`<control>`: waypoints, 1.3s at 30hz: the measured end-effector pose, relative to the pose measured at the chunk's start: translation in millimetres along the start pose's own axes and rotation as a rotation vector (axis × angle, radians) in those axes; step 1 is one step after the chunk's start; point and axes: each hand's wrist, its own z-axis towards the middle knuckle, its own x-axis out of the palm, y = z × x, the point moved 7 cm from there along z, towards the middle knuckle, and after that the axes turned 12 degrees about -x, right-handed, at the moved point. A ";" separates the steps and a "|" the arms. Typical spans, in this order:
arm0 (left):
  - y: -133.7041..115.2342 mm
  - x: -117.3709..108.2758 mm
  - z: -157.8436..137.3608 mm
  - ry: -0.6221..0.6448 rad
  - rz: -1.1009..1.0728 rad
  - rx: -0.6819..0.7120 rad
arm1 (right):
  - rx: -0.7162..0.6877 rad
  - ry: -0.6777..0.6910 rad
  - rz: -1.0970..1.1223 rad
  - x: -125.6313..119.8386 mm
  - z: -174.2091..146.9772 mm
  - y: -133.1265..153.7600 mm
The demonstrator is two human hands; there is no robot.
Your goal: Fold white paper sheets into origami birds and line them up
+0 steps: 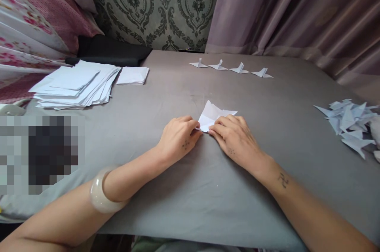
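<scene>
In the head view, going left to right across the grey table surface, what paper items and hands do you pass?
Loose stack of white paper sheets → small neat pile of white squares → left hand → partly folded white paper under both hands' fingertips → right hand → heap of folded pale paper figures.

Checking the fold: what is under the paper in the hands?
Only the grey cloth shows around the paper. Left hand and right hand cover its near edge; beneath is hidden.

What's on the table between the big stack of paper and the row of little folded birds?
In the head view, a small stack of white sheets lies between the big paper stack and the row of folded birds; otherwise only bare grey tablecloth.
</scene>
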 end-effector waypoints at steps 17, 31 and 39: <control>17.1 11.3 9.0 -0.045 -0.197 -0.135 | 0.207 0.315 0.245 -0.3 33.5 -26.9; 25.1 15.7 16.7 -0.031 -0.293 -0.161 | 0.243 0.491 0.188 -4.4 48.3 -26.0; 31.1 14.1 21.5 0.066 -0.281 -0.284 | 0.216 0.583 0.164 0.5 57.1 -27.5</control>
